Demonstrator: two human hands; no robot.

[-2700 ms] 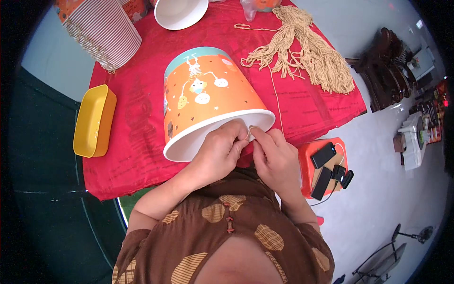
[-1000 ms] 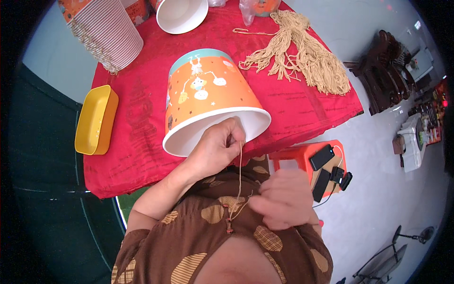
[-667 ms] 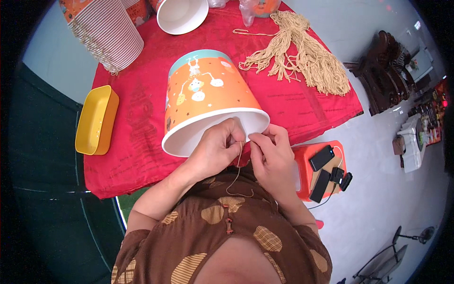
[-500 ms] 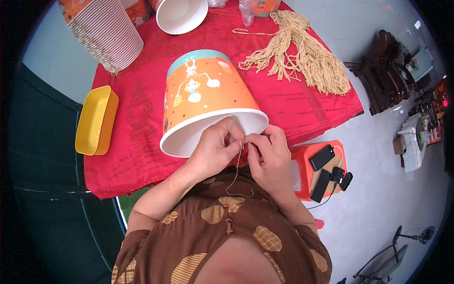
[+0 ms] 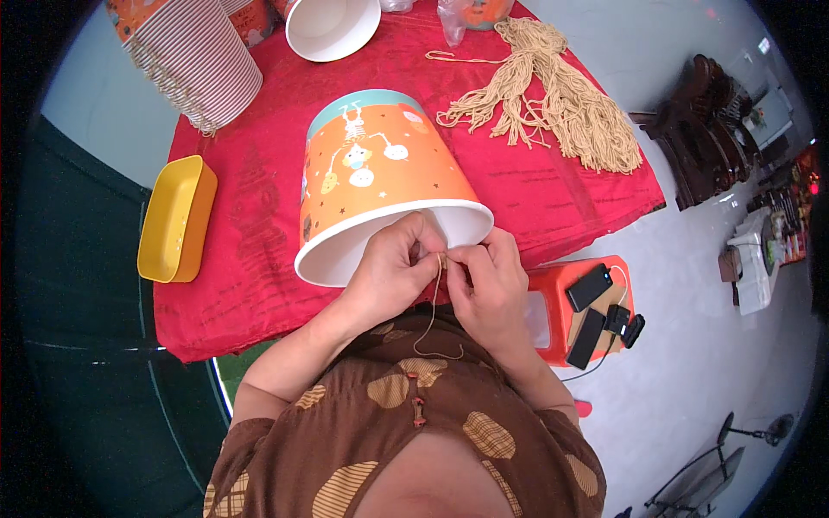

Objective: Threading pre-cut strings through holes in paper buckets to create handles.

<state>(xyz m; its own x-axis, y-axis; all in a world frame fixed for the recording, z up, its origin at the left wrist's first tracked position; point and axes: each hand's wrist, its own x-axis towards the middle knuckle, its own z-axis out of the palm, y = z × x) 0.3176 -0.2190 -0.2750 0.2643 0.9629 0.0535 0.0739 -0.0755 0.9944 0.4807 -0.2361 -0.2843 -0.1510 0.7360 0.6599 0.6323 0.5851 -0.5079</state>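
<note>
Cord (image 5: 430, 319) is clamped in fingertips of left hand (image 5: 399, 263) and right hand (image 5: 489, 285), at mouth of orange bucket (image 5: 393, 168) lying at near edge of worktop (image 5: 242, 306); loosened pinch could drop cord, hard tug might drag bucket off.

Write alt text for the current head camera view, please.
A person's left hand pinches a tan string at the mouth of an orange bucket, with the right hand close against it. The bucket rests on a red cloth, its mouth toward the person. Behind it are stacked buckets to the left and a bundle of string to the right.
</note>
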